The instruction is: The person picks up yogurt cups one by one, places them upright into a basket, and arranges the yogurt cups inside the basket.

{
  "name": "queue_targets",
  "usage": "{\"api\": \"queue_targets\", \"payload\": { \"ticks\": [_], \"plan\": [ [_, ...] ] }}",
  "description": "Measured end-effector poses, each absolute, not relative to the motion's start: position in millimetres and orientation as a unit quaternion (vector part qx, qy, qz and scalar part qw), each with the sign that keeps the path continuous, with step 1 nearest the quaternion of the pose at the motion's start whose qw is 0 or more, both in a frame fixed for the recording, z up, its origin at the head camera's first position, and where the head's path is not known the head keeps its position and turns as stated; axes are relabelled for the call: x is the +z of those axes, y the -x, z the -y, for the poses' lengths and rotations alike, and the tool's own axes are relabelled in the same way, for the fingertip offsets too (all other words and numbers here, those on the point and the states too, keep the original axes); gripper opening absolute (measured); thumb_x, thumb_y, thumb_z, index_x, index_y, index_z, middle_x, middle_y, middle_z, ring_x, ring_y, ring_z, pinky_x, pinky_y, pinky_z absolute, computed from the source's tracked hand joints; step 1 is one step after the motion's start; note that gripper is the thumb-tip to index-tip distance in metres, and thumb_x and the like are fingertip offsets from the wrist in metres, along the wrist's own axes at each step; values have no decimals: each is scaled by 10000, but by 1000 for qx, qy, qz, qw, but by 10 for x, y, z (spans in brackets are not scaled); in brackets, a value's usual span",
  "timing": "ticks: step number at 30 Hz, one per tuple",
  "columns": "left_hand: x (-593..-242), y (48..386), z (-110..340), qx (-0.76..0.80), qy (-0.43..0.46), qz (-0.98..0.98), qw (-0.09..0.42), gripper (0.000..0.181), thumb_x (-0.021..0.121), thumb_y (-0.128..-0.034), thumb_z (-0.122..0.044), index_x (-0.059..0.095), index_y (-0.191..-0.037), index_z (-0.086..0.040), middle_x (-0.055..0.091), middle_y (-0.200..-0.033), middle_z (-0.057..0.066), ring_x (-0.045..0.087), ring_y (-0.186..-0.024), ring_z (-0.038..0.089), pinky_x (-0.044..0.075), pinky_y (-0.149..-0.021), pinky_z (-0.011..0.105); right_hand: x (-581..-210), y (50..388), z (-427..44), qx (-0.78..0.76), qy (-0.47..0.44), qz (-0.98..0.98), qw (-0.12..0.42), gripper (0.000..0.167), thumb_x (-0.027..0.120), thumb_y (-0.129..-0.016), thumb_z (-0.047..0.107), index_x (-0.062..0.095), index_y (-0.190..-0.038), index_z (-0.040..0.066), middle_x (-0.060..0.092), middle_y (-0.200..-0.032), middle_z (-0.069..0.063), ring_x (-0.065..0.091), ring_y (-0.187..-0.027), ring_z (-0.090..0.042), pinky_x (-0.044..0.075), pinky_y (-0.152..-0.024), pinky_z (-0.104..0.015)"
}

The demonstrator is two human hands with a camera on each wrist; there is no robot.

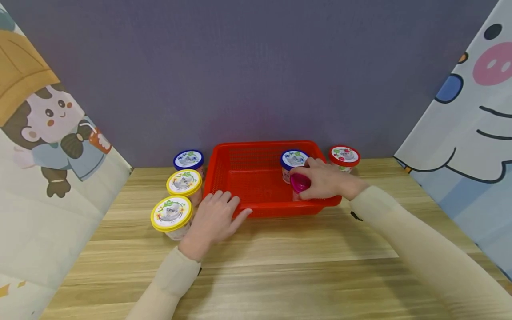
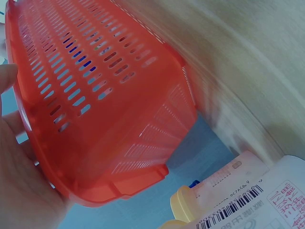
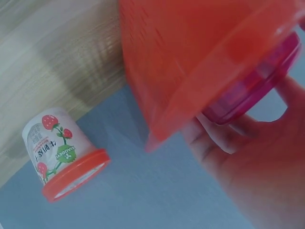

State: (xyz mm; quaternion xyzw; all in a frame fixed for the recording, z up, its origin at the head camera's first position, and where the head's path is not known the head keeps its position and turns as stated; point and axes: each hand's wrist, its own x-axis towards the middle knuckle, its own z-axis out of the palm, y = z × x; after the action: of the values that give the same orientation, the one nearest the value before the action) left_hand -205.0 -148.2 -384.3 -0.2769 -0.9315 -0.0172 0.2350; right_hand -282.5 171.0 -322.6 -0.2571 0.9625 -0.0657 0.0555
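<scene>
My right hand (image 1: 322, 180) grips a tub with a magenta lid (image 1: 299, 182) inside the front right corner of a red plastic basket (image 1: 264, 211). Its translucent magenta lid (image 3: 259, 83) shows between fingers and thumb in the right wrist view; the basket wall hides the lower part. Just behind it, a blue-lidded tub (image 1: 294, 158) stands upright in the basket. At the front left corner, my left hand (image 1: 214, 218) holds the basket rim, its fingers over the edge and its thumb along the outside.
Left of the basket stand a blue-lidded tub (image 1: 189, 158) and two yellow-lidded tubs, one behind (image 1: 184, 182) and one in front (image 1: 172, 213). A red-lidded strawberry tub (image 1: 344, 155) stands outside the right end. A grey wall (image 1: 256, 80) rises behind the wooden table (image 1: 272, 275).
</scene>
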Motion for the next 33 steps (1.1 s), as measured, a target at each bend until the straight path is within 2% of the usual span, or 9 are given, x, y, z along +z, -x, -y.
{"api": "queue_targets", "payload": {
  "ticks": [15,23,33],
  "plan": [
    [-3815,2044,1480,-16,275,934,227,496,484,-1016,-559,712,-992,-119,663,-911,69,600,-852,266,496,-768,397,-3153,2800,-1670,-50,246,-965,75,741,755,-811,587,550,-1453,278,491,-1317,-159,440,-1233,-348,434,-948,-665],
    [-3806,2043,1471,-18,276,933,229,493,491,-1014,-557,716,-989,-120,662,-904,67,598,-843,260,496,-757,393,-3121,2794,-1649,-48,236,-967,85,779,762,-799,603,540,-1465,265,488,-1327,-176,446,-1246,-375,449,-959,-642],
    [-3803,2042,1460,-16,275,935,224,503,479,-1015,-566,720,-1011,-124,671,-921,68,603,-858,260,500,-773,396,-3117,2782,-1674,-46,235,-967,83,842,745,-803,633,493,-1514,258,491,-1309,-180,474,-1154,-350,494,-894,-542]
  ]
}}
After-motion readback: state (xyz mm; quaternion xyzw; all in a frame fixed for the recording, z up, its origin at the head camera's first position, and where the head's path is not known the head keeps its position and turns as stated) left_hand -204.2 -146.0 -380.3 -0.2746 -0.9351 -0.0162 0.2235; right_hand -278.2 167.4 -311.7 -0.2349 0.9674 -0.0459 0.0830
